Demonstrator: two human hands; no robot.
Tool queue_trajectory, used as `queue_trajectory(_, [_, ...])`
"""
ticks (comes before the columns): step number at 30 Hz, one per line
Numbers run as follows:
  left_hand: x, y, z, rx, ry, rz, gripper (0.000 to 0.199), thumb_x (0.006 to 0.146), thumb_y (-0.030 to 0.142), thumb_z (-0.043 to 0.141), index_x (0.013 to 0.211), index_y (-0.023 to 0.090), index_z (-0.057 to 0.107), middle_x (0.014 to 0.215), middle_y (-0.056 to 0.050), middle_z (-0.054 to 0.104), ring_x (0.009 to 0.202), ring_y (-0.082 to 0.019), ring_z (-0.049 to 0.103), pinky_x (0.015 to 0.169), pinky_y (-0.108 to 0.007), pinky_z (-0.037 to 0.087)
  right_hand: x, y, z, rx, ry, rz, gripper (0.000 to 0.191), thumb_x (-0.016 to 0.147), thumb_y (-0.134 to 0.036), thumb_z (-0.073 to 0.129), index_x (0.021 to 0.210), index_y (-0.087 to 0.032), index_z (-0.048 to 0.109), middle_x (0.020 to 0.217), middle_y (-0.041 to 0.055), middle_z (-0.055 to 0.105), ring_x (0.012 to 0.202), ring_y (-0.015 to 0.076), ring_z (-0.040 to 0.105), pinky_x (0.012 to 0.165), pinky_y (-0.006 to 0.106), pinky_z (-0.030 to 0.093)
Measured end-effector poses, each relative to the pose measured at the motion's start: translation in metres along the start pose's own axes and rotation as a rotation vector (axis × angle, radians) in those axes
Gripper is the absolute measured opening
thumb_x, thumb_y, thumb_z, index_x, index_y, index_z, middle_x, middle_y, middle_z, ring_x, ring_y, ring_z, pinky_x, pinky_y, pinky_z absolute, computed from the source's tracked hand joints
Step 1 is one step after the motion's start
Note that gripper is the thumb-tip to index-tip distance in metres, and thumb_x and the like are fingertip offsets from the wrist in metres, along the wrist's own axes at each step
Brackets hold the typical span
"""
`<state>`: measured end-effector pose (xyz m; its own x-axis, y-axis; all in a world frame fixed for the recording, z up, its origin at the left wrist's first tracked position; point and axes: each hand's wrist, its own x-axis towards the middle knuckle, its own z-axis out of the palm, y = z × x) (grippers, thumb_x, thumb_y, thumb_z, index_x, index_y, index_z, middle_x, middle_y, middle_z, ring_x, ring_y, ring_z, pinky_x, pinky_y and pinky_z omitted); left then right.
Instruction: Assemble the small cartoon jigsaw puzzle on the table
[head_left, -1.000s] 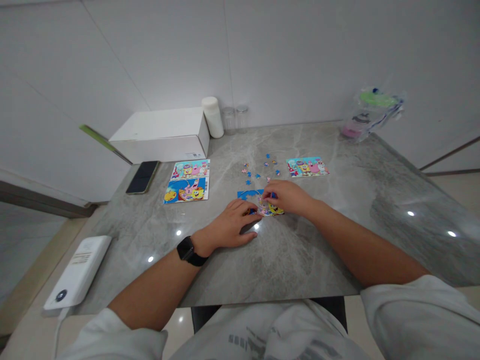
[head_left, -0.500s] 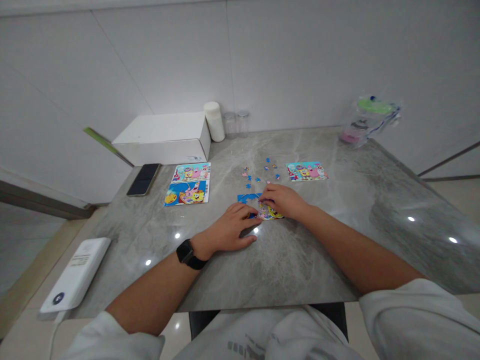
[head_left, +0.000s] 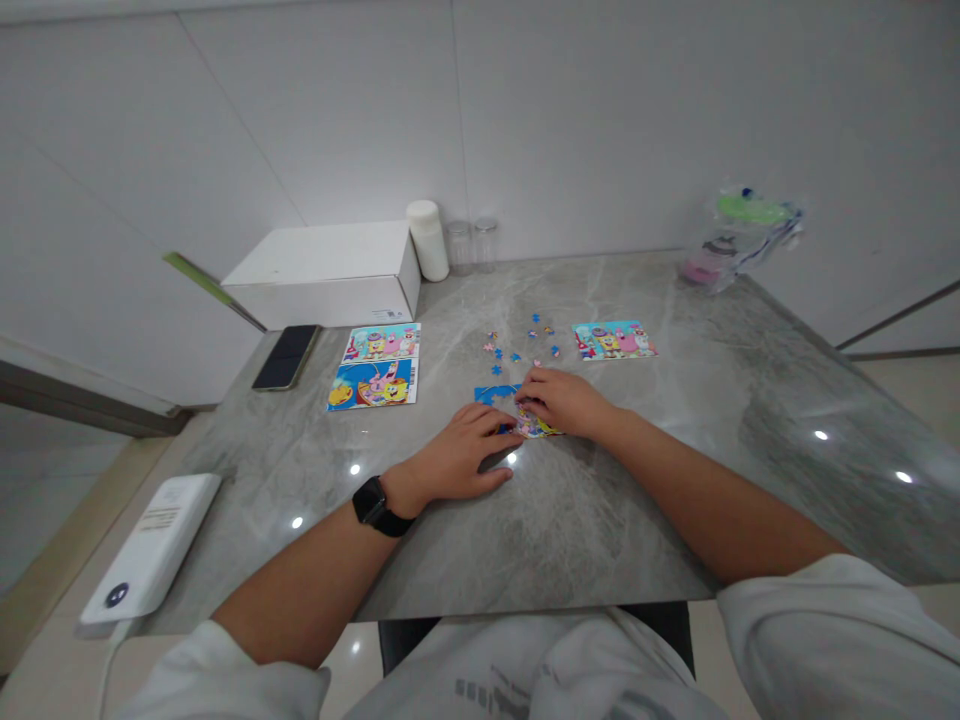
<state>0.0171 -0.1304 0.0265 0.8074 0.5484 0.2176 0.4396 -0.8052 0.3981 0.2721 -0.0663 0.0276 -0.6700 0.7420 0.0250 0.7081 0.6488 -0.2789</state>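
Observation:
A partly assembled jigsaw puzzle (head_left: 491,395), blue with a colourful cartoon picture, lies on the grey table under both hands. My left hand (head_left: 465,455) rests over its lower left part, fingers spread. Above the puzzle's right part, my right hand (head_left: 559,400) has its fingers pressed together; what they hold, if anything, is hidden. Several loose pieces (head_left: 515,357) are scattered just beyond the puzzle. To the right of them lies a cartoon picture card (head_left: 615,341). A larger sheet with two cartoon pictures (head_left: 375,385) is on the left.
A phone (head_left: 286,357) and a white box (head_left: 322,275) are at the back left, beside a white bottle (head_left: 428,242) and two clear glasses (head_left: 472,248). A bagged cup (head_left: 735,240) stands back right. A white power bank (head_left: 154,545) with cable lies front left.

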Motion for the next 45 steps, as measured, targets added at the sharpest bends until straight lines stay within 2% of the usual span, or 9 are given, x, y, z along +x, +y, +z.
queue_trajectory(17, [-0.0004,-0.0002,0.0003,-0.004,-0.004,-0.005,0.049,0.094,0.044,0.068,0.14,0.025,0.067,0.143,-0.013,0.061,0.132,-0.033,0.055,0.118,-0.054,0.042,0.003,0.0013,-0.0002,0.018,-0.016,-0.001,0.021,0.1,-0.02,0.062,0.111,-0.023,0.08,0.113,0.0075,0.068,0.104,0.0198,0.065,0.094,0.029,0.046])
queue_trajectory(30, [0.0,-0.003,0.0045,0.018,-0.005,0.021,0.051,0.095,0.043,0.069,0.142,0.025,0.065,0.148,-0.01,0.064,0.14,-0.032,0.052,0.124,-0.057,0.032,0.0053,-0.0038,-0.0048,0.02,-0.027,0.016,0.021,0.1,-0.02,0.064,0.112,-0.022,0.081,0.113,0.0082,0.069,0.105,0.0203,0.065,0.091,0.029,0.047])
queue_trajectory(45, [0.0007,-0.0022,0.0033,0.001,-0.015,0.009,0.05,0.095,0.042,0.069,0.142,0.025,0.065,0.149,-0.009,0.064,0.14,-0.032,0.052,0.124,-0.056,0.034,0.0074,-0.001,-0.0052,0.023,-0.037,-0.012,0.02,0.099,-0.019,0.064,0.109,-0.023,0.081,0.112,0.0076,0.069,0.106,0.0203,0.065,0.095,0.03,0.047])
